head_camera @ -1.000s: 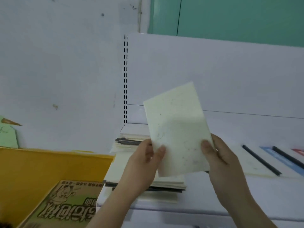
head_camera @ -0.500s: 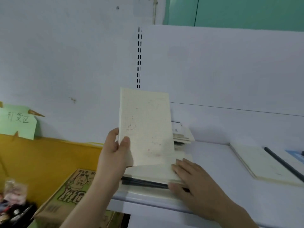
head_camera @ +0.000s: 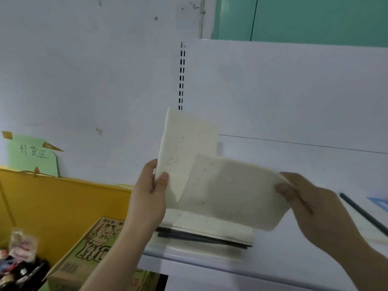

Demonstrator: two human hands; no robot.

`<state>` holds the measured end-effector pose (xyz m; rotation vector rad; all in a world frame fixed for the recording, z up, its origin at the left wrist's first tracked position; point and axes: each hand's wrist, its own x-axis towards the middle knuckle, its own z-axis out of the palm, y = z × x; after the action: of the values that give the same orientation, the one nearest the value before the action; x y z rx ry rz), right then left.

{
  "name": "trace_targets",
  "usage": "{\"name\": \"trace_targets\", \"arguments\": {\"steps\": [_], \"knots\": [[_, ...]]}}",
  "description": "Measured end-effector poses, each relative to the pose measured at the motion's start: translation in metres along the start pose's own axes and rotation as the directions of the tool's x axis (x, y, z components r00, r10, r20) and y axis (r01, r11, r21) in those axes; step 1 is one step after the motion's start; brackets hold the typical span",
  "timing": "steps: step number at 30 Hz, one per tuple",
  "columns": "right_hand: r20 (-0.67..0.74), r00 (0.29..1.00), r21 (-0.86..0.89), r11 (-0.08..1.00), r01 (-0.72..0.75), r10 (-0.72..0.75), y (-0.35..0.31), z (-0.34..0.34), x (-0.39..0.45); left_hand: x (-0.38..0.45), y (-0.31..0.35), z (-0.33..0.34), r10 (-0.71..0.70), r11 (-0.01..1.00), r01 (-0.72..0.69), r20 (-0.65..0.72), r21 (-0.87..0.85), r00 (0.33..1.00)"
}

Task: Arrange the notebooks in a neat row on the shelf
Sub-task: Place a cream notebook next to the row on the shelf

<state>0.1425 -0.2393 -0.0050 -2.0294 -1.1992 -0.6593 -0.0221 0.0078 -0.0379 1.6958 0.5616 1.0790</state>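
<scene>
Left hand: your thumb and fingers pinch the upright notebook.
Right hand: you grip the second notebook, tilted above the stack.
Stack: flat on the shelf.

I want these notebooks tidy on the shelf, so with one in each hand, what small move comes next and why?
Probably bring the right hand leftward and square its notebook against the upright notebook in the left hand. The two already overlap above the stack on the shelf, so aligning them first seems easiest.
</scene>
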Motion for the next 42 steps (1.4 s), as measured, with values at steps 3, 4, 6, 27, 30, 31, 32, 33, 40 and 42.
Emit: {"name": "trace_targets", "arguments": {"steps": [3,4,6,27,30,31,32,33,40,42], "knots": [[-0.040,0.969,0.363,0.907,-0.212,0.243,-0.002,-0.006,0.003,-0.005,0.000,0.010,-0.086,0.992,0.088,0.025,-0.093,0.996],[-0.022,0.948,0.483,0.833,-0.269,0.319,-0.007,-0.003,0.002,-0.009,0.001,0.015,-0.106,0.987,0.111,0.048,-0.120,0.993],[0.020,0.880,0.617,0.687,-0.384,0.474,-0.014,0.009,0.000,-0.016,0.004,0.024,-0.121,0.976,0.136,0.097,-0.170,0.988],[0.101,0.646,0.751,0.368,-0.548,0.757,-0.024,0.022,-0.059,-0.070,0.017,0.103,-0.006,0.976,0.043,0.175,-0.212,0.984],[0.108,0.740,0.654,0.513,-0.555,0.663,-0.016,0.006,-0.072,-0.077,0.021,0.120,-0.025,0.964,0.066,0.160,-0.257,0.987],[0.101,0.753,0.619,0.551,-0.560,0.651,-0.012,0.001,-0.076,-0.079,0.022,0.128,-0.029,0.965,0.069,0.162,-0.252,0.986],[0.090,0.760,0.586,0.582,-0.563,0.644,-0.008,-0.005,-0.080,-0.083,0.024,0.137,-0.031,0.967,0.073,0.170,-0.244,0.985],[0.075,0.762,0.564,0.603,-0.564,0.643,-0.004,-0.010,-0.083,-0.087,0.026,0.146,-0.036,0.971,0.078,0.184,-0.225,0.982],[-0.040,0.764,0.413,0.707,-0.574,0.643,0.062,-0.045,-0.102,-0.105,0.034,0.207,0.064,0.997,-0.083,0.529,0.012,0.847],[-0.015,0.779,0.363,0.730,-0.579,0.626,0.089,-0.052,-0.106,-0.105,0.033,0.230,0.092,0.990,-0.137,0.547,0.041,0.832]]}}
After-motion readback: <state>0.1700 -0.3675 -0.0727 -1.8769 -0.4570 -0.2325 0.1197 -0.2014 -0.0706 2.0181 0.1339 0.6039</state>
